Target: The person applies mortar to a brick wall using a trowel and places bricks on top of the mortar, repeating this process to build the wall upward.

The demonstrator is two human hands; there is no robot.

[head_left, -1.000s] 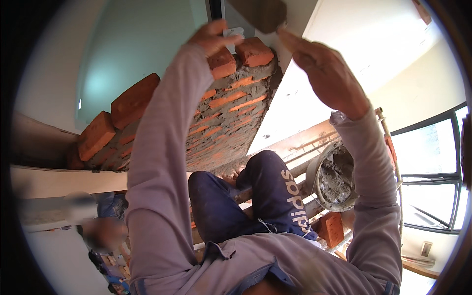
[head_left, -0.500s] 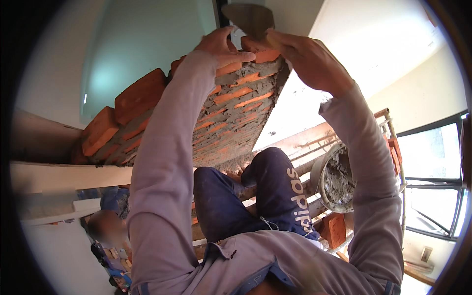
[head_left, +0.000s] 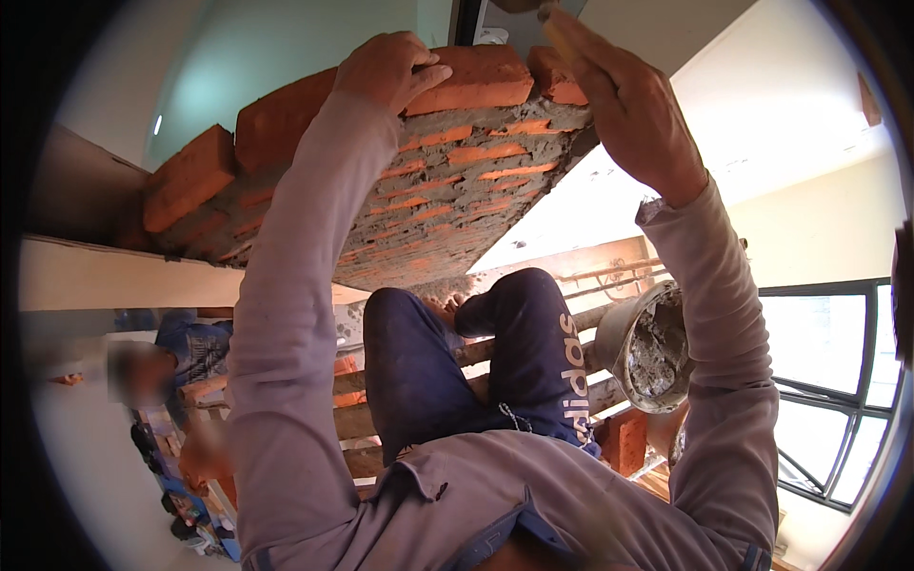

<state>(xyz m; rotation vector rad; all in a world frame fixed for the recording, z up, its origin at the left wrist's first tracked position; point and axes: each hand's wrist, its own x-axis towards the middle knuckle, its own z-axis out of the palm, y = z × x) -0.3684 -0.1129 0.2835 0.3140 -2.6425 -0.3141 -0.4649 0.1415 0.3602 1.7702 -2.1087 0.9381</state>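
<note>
A wall of orange bricks and grey mortar (head_left: 433, 195) rises ahead of me. My left hand (head_left: 388, 74) grips the top of an orange brick (head_left: 481, 81) on the uppermost course, thumb against its near face. A smaller brick piece (head_left: 555, 76) sits to its right at the wall's end, with a gap between them. My right hand (head_left: 633, 119) is closed around the handle of a trowel (head_left: 522, 4) above that end. Most of the trowel's blade is cut off by the upper edge of the view.
A bucket of mortar (head_left: 657, 352) stands on the scaffold poles to my right, near a loose brick (head_left: 625, 442). More bricks (head_left: 190, 179) line the wall's top at left. Another person (head_left: 190, 343) is below left. A window (head_left: 828, 381) is at right.
My left hand has shifted left along the top course, showing more of the brick. My right hand has moved right, and the trowel has risen partly out of view. The whole view has shifted slightly.
</note>
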